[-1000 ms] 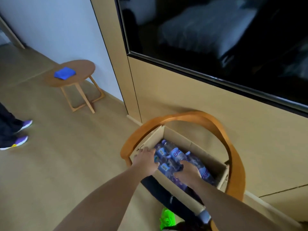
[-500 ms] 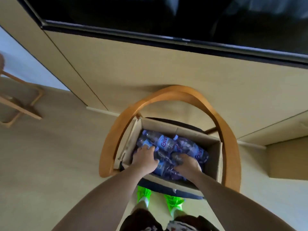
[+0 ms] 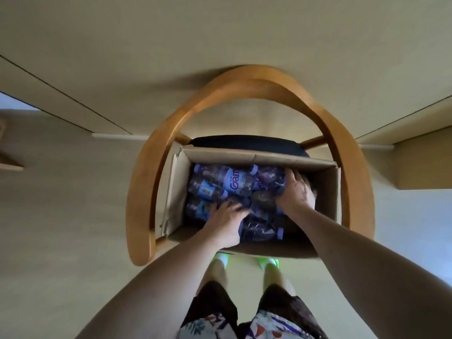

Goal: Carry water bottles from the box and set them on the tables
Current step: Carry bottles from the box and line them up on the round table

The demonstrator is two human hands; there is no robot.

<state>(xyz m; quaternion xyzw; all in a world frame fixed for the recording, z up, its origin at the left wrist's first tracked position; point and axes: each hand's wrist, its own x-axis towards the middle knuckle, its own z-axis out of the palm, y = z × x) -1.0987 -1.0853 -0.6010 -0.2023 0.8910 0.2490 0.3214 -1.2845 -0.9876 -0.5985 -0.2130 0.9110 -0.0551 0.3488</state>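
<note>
A cardboard box (image 3: 254,156) sits on the dark seat of a wooden armchair (image 3: 244,77), pushed against the far wall panel. Inside the box lie several water bottles (image 3: 230,178) on their sides, packed close and overlapping, filling its left and middle part; the right end of the box appears bare. The person stands at the near side and reaches in with both arms. The left hand (image 3: 226,222) lies on the near-left bottles, its fingers (image 3: 234,206) spread forward across them; whether they curl round any one bottle cannot be told. The right hand (image 3: 297,192) lies against the right edge of the pile, fingers partly spread and bent over a bottle's end; a firm hold is not evident. Assessment: the step in hand is the pick-up from the box; no bottle has been raised and no bench is in view. The next move calls for each hand to close round a single bottle, free it from its neighbours, lift it clear of the box wall, then turn from the chair toward a bench. Risk: bottles are interlocked and smooth, so a loose hold could drag others or slip.
</note>
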